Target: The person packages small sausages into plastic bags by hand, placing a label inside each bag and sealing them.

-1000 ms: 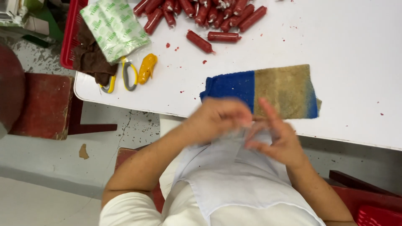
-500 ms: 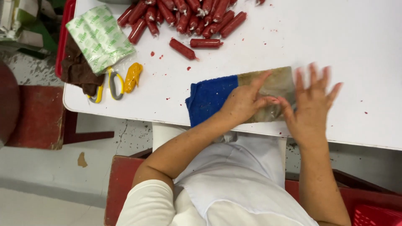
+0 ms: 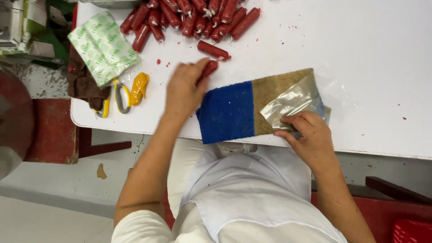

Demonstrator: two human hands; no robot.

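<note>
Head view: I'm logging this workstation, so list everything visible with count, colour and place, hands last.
table: one, white, fills the upper frame
sausages: a pile, too many to count, red, top centre of the table
loose sausage: one, red, just below the pile
mat: one, half blue and half tan, front edge of the table
clear bag: one, transparent, on the tan half
packet: one, green and white, left side of the table
scissors: one pair, grey and yellow handles, below the packet
brown cloth: one, left table edge
left hand: on a red sausage beside the mat
right hand: holds the clear bag's lower edge
</note>
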